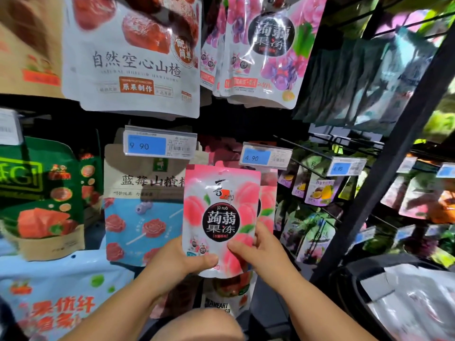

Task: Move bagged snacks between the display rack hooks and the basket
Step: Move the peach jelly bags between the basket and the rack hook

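Left hand point(179, 262) and right hand point(261, 252) grip the glossy pink peach-printed plastic snack bag point(221, 205) low down; keep it upright, aligning its top hole with a rack hook

Hands were two: left hand point(176, 260), right hand point(262, 252). Peach bag point(221, 212) up front was one, another peeked behind. Blue tags point(147, 145) in middle row, counted four.

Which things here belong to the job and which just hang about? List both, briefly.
Job in hand:
pink peach jelly bag, gripped by the left hand and right hand
basket, lower right

Just hanging about:
white hawthorn bag
blue lollipop bag
green bag
purple jelly bags
9.90 price tag
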Tool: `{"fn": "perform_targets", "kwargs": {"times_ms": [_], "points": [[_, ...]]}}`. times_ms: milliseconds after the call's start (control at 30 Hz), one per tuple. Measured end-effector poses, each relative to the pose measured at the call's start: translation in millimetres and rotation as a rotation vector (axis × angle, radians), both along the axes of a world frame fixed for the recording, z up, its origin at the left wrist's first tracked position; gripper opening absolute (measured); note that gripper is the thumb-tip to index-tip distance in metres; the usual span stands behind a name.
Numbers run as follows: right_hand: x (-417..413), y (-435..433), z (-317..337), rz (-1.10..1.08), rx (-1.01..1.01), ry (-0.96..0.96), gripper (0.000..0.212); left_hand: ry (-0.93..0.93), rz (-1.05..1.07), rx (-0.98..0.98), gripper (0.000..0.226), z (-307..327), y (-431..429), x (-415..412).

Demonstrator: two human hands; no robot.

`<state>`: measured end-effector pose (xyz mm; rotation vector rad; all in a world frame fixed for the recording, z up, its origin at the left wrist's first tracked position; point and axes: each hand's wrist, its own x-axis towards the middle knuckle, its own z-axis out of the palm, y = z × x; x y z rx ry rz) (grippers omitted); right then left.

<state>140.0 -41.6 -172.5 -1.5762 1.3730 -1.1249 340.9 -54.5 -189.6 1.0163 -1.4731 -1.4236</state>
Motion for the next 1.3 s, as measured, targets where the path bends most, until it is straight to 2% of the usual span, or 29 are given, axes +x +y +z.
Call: {"fn": "perform_targets", "kwargs": {"times_ms": [67, 200, 433, 533, 700, 933, 1033, 1100, 1167, 1233, 1300], "points": [[-5, -1, -5, -0.037, 0.001, -0.001, 0.048, -0.013, -0.040, 0.003, 0.026, 5, 0, -5], [-18, -1, -15, -0.032, 0.003, -0.156, 0.047, -0.059, -0.142, -0.028, 0.017, 14, -1, -16], [-40, -4, -13, -0.066, -0.035, -0.256, 0.048, -0.182, -0.109, -0.104, 0.017, 27, -6, -36], [-47, -8, -9, -0.072, -0.023, -0.284, 0.040, -0.242, -0.116, -0.143, 0.018, 28, -11, -40], [-50, -17, -7, -0.084, -0.008, -0.325, 0.043, -0.317, -0.063, -0.182, 0.012, 27, -20, -44], [-50, -26, -9, -0.097, -0.004, -0.337, 0.041, -0.475, 0.031, -0.231, 0.024, 24, -27, -45], [-48, -28, -12, -0.170, -0.029, -0.293, 0.042, -0.516, 0.167, -0.251, 0.038, 18, -31, -49], [-47, -28, -17, -0.254, -0.057, -0.160, 0.053, -0.500, 0.264, -0.262, 0.051, 11, -31, -52], [-47, -27, -22, -0.318, -0.097, -0.013, 0.043, -0.475, 0.322, -0.306, 0.066, 3, -32, -54], [-48, -24, -23, -0.288, -0.118, 0.070, 0.051, -0.444, 0.322, -0.346, 0.090, -3, -32, -54], [-49, -22, -25, -0.165, -0.089, 0.036, 0.064, -0.371, 0.289, -0.384, 0.101, -6, -31, -53]]}}
